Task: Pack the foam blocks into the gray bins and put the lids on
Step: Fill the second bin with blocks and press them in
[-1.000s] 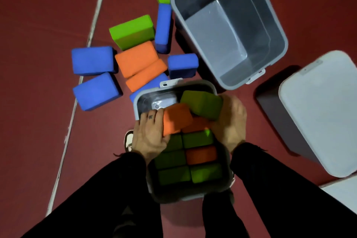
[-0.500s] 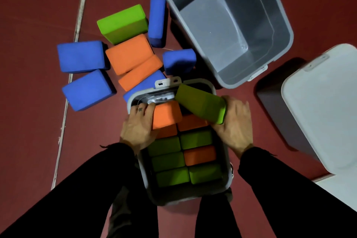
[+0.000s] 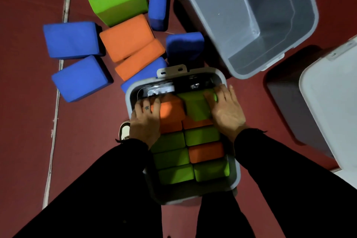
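Observation:
The near gray bin (image 3: 237,172) stands between my arms, packed with rows of green and orange foam blocks. At its far end my left hand (image 3: 144,121) holds an orange block (image 3: 172,112), fingers curled over its far edge. Beside it, my right hand (image 3: 227,111) holds a green block (image 3: 197,106) that sits slightly tilted above the row. A small gap of bin floor shows beyond both blocks. Loose blocks lie on the floor to the far left: blue (image 3: 71,39), blue (image 3: 81,78), green (image 3: 117,0), orange (image 3: 125,36).
An empty gray bin (image 3: 309,31) lies tilted at the upper right. A third bin with a white lid (image 3: 332,102) stands at the right edge. More blue blocks (image 3: 185,46) touch the near bin's far side. A white floor line (image 3: 56,102) runs down the left.
Both hands have lowered their blocks into the far end of the near bin; the green block has gone from steeply tilted to nearly level.

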`<action>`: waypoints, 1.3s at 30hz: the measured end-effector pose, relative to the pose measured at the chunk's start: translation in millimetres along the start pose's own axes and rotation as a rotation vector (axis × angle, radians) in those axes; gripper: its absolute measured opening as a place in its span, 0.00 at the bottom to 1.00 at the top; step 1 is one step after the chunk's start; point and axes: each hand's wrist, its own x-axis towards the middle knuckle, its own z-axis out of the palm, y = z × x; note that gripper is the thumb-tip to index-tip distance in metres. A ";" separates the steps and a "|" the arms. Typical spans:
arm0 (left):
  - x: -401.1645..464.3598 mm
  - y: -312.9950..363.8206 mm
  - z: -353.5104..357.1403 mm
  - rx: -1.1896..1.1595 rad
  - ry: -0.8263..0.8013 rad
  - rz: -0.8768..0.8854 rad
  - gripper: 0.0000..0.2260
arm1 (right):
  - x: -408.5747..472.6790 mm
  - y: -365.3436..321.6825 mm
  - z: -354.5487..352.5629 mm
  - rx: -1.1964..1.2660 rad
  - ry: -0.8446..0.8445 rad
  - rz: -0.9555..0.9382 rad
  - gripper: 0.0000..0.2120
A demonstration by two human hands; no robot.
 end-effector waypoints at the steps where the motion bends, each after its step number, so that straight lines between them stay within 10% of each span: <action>1: 4.8 -0.1 4.1 -0.015 -0.017 0.004 0.33 | 2.9 0.4 4.3 -0.020 0.014 -0.016 0.22; 11: 55.9 -7.0 50.1 -0.154 -0.077 0.099 0.46 | 36.0 -0.3 69.2 -0.088 0.187 0.027 0.19; 18: 81.0 -13.9 83.9 -0.237 -0.080 0.076 0.47 | 58.1 2.4 101.8 0.018 0.076 0.031 0.44; 27: 72.4 -4.7 84.4 -0.223 0.015 0.085 0.44 | 58.3 3.6 118.5 0.032 0.128 0.051 0.37; 31: 43.2 7.1 69.7 -0.198 0.163 0.090 0.38 | 47.2 -9.5 84.7 0.224 0.022 0.216 0.38; 35: -11.0 16.1 76.4 -0.132 0.199 0.357 0.37 | -9.6 -19.5 80.5 0.533 0.306 0.412 0.28; 39: -34.1 23.4 96.9 -0.066 0.048 0.518 0.39 | -107.1 -54.0 101.8 1.052 0.289 1.054 0.22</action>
